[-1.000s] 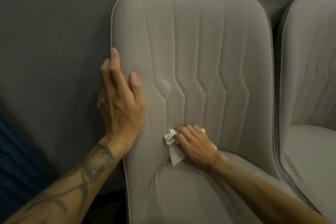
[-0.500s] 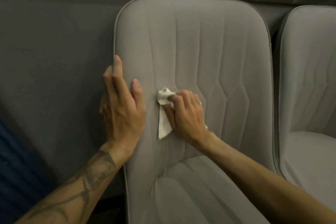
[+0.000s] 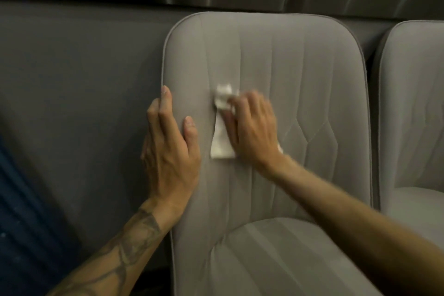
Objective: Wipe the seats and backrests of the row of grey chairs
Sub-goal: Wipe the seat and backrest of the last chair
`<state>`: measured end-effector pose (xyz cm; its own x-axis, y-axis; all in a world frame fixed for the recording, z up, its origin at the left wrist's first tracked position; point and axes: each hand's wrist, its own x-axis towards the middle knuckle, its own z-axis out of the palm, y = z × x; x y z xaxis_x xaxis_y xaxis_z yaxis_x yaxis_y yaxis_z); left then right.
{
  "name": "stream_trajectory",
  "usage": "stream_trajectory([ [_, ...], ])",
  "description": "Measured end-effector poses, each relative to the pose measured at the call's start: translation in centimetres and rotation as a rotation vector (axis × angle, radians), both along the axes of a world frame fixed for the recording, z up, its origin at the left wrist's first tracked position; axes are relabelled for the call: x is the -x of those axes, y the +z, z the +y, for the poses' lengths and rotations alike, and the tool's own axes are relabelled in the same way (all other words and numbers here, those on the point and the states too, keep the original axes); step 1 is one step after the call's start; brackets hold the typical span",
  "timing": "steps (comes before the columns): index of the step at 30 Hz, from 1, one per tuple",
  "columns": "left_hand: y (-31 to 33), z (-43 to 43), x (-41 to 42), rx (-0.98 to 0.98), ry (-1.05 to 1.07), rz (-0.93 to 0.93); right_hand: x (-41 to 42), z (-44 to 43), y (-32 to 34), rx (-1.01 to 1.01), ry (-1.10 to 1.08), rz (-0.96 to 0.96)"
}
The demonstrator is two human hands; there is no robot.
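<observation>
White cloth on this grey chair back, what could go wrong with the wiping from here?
1. The white cloth is bunched small under the right hand, on the left part of the backrest; the wide right part and the top could get skipped.
2. A loose tail of cloth hangs below the fingers, so it might slip out mid-stroke.
3. The left hand braces the backrest's left edge, so the strip beneath it may be missed.

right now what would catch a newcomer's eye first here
A white cloth stands out, held by the right hand against the grey chair's backrest, left of its middle. The left hand, on a tattooed forearm, rests on the backrest's left edge.
</observation>
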<state>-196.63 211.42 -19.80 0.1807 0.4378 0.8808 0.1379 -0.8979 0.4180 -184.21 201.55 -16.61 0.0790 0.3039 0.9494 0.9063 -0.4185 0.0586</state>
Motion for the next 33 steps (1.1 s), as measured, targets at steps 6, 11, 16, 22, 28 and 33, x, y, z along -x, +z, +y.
stream_trajectory([
  [6, -0.1, 0.3, 0.0, 0.005, -0.005, 0.008, -2.1, 5.5, 11.2, -0.324, -0.137, 0.023],
  [11, 0.0, 0.1, -0.2, 0.018, -0.016, -0.003, 2.2, 1.7, -2.5, -0.083, 0.058, 0.076],
  [16, 0.0, 0.1, 0.0, 0.009, -0.029, 0.002, -0.5, 2.7, 3.8, -0.152, -0.038, -0.019],
  [22, -0.1, 0.2, -0.1, 0.004, -0.044, -0.015, -0.6, 3.8, 3.4, -0.247, -0.019, 0.054],
  [28, -0.1, 0.2, -0.1, 0.020, -0.052, -0.014, 2.5, -1.9, -12.3, 0.134, 0.107, 0.065],
  [33, 0.1, 0.3, -0.2, 0.009, -0.035, -0.004, -0.7, 2.7, 0.0, -0.243, -0.016, 0.115],
])
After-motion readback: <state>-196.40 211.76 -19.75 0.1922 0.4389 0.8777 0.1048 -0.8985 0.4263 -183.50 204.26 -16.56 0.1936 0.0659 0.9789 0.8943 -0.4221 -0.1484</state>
